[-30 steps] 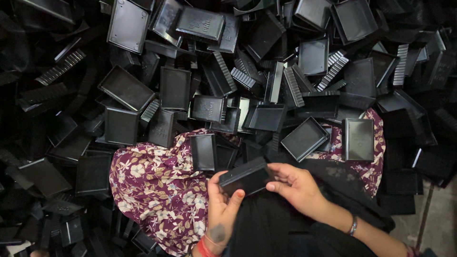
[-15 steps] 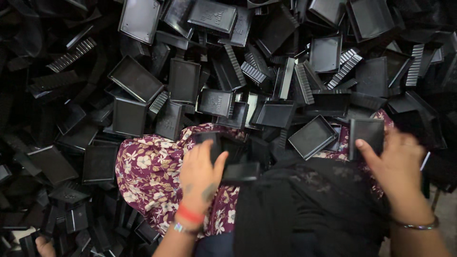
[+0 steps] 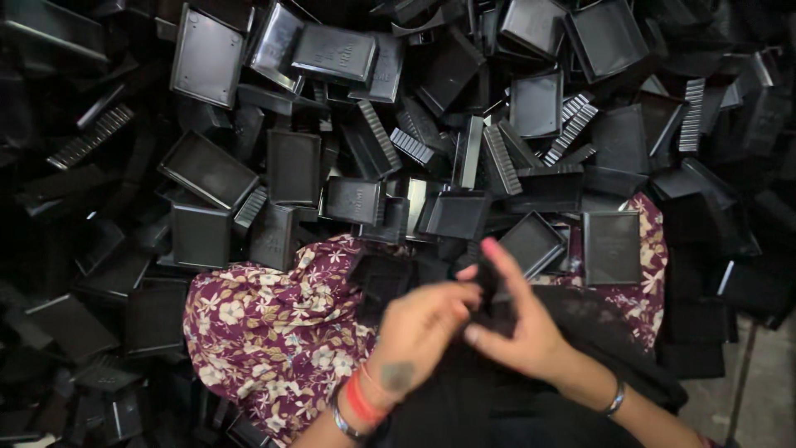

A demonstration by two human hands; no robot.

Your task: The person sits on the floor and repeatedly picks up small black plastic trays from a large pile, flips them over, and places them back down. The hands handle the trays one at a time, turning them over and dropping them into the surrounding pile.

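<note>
Both hands meet low centre, just below the heap of black plastic trays (image 3: 207, 170). Left hand (image 3: 414, 328) has its back to the camera, fingers (image 3: 452, 294) curled inward around a small black part (image 3: 482, 286); most of that part is hidden by the knuckles and blends with the black cloth (image 3: 514, 406) under it, so shape is hard to make out. Right hand (image 3: 518, 332) touches the same part from the other side, index finger stretched up past it, other fingers bent loosely; grip not clear, cannot tell if it is really closed on it. Red and metal bangles (image 3: 356, 406) on left wrist, thin metal bangle (image 3: 615, 398) on right. Floral maroon fabric (image 3: 274, 332) covers the lap, left of the hands, and reappears at the right of the heap edge. One open tray (image 3: 612, 247) lies flat just right of the hands, another tray (image 3: 531, 242) tilted between. Ribbed comb-like pieces (image 3: 89, 137) are scattered in the heap. Heap is cut off on all upper edges; dark corners unreadable.
</note>
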